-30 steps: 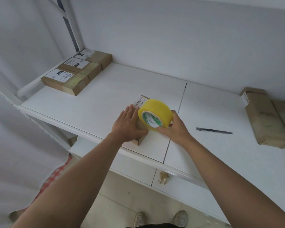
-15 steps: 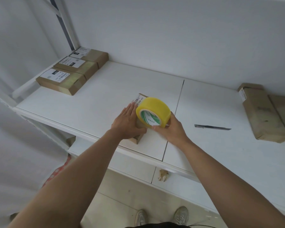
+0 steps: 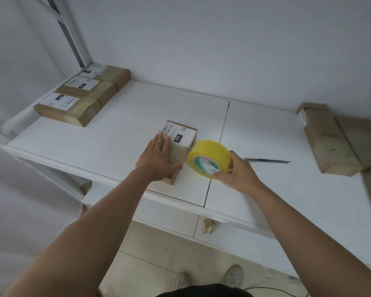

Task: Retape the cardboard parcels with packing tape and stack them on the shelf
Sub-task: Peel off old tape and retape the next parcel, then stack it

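Note:
A small cardboard parcel (image 3: 181, 137) with a white label lies near the front of the white shelf (image 3: 107, 133). My left hand (image 3: 159, 160) presses flat on its near end, fingers straight. To the parcel's right, my right hand (image 3: 237, 172) grips a yellow roll of packing tape (image 3: 210, 157), which stands on edge just off the parcel's right side. Three taped parcels (image 3: 73, 103) lie side by side at the shelf's back left corner.
A dark utility knife (image 3: 268, 161) lies on the shelf right of the tape. Two more cardboard parcels (image 3: 330, 142) sit at the far right against the wall. A white upright post (image 3: 73, 33) stands at the back left. Below the shelf is a tiled floor.
The tape roll has moved off the top of the parcel to its right side, uncovering the label. My left hand stays pressed on the parcel.

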`<action>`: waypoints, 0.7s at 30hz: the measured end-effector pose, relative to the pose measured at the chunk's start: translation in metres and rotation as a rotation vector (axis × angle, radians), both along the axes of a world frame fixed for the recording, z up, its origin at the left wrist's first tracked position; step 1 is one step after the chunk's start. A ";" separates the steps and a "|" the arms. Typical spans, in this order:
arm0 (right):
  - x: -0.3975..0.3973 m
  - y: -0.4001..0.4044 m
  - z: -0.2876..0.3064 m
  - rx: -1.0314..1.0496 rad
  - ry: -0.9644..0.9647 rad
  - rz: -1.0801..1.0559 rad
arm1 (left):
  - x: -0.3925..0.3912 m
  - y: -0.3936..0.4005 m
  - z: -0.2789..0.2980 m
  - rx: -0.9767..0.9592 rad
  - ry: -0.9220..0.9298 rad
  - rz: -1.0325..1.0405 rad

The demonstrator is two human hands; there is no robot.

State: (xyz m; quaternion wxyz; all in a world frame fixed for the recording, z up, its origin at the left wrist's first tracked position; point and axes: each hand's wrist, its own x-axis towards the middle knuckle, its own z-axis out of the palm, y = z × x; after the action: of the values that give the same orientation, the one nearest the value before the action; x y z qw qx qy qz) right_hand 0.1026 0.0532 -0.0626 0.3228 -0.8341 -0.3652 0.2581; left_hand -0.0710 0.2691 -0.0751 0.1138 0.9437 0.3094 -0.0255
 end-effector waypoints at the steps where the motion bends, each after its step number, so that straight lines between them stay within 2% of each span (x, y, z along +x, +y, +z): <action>1: 0.000 0.000 0.002 0.001 -0.004 0.007 | -0.001 0.000 0.000 -0.002 -0.002 0.001; 13: -0.003 0.015 0.064 0.030 -0.169 0.063 | -0.001 0.000 0.000 -0.048 -0.042 0.025; 21: 0.001 0.006 0.050 -0.021 -0.111 0.031 | -0.002 -0.002 0.002 -0.009 0.005 0.000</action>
State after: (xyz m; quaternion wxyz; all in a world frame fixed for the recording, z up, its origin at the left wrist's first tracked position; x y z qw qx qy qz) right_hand 0.1038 0.0591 -0.0127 0.2893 -0.8447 -0.3926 0.2203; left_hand -0.0725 0.2674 -0.0732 0.1173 0.9431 0.3098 -0.0292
